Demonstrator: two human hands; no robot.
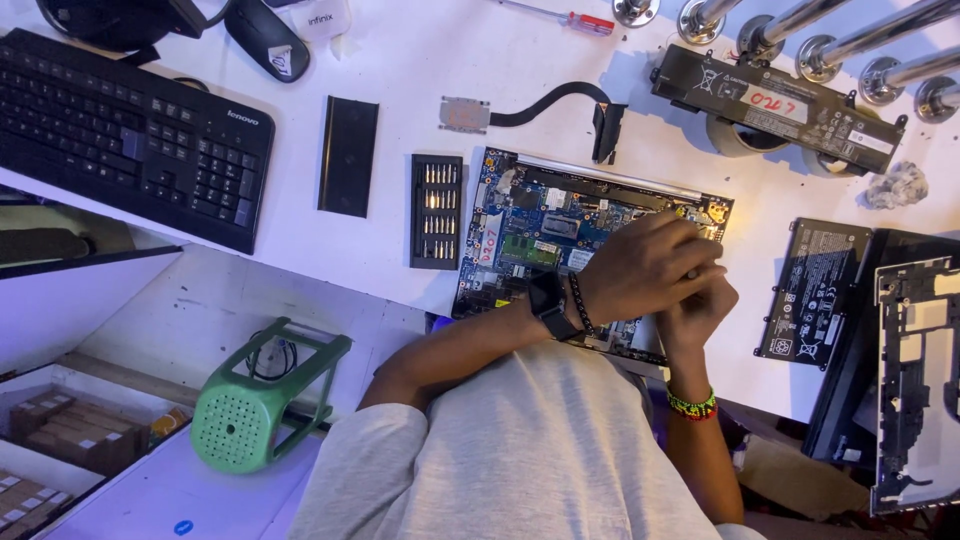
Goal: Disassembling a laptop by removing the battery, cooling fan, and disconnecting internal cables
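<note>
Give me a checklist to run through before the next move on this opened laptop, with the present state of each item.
1. Both hands over the opened laptop: ok; left hand and right hand meet at its right side.
2. What the fingers grip: cannot tell; the hands cover it.
3. Screwdriver bit set close by: ok, lying open just left of the board.
4. Red-handled screwdriver close by: not ok, it lies at the far edge of the table.
5. Loose battery off the board: ok, lying apart to the right.
6. Heatsink with black cable apart from the board: ok, lying above it.
</note>
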